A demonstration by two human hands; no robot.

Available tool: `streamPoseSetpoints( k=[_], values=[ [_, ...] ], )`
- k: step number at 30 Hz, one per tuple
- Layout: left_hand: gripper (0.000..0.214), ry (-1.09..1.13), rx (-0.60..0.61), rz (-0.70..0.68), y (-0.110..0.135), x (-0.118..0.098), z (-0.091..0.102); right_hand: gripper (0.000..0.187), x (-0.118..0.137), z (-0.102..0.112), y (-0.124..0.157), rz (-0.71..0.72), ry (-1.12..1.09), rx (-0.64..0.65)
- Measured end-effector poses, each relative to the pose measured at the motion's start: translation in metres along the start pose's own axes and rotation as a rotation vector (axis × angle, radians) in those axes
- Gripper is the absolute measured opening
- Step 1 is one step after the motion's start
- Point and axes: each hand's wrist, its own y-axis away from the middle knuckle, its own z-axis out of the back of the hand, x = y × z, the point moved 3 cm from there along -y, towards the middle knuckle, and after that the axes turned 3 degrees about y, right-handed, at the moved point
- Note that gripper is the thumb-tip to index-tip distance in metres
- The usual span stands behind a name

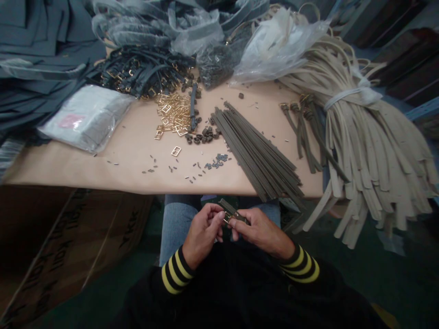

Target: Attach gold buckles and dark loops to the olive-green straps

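Observation:
Over my lap, below the table's front edge, both hands meet around one dark olive strap (234,211) with a gold buckle (226,216) on it. My left hand (206,228) pinches the buckle between thumb and fingers. My right hand (259,228) is closed on the strap just beside the buckle, thumb on top. The strap's far end points up and away; part of it is hidden by my fingers. On the table ahead lie a bundle of olive straps (259,153), a heap of gold buckles (175,112) and a single gold buckle (176,151).
Small dark loops (207,134) and short metal pieces (217,161) lie scattered on the table (137,169). Beige straps (373,151) hang over its right edge. A plastic-wrapped packet (87,116) lies left, dark buckled straps (140,71) behind. A cardboard box (99,228) stands below left.

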Motion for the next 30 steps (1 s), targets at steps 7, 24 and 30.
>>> streamPoseSetpoints(
  k=[7, 24, 30],
  values=[
    [0.027, 0.449, 0.111, 0.264, 0.001, 0.000, 0.000, 0.024, -0.004, 0.001, 0.001, 0.041, -0.002, -0.003],
    [0.025, 0.655, 0.157, 0.389, 0.004, 0.006, 0.001, 0.026, -0.033, 0.006, 0.019, -0.013, -0.332, 0.159],
    [0.023, 0.703, 0.259, 0.445, 0.006, 0.008, -0.002, 0.026, -0.039, 0.006, 0.018, -0.022, -0.354, 0.231]
  ],
)
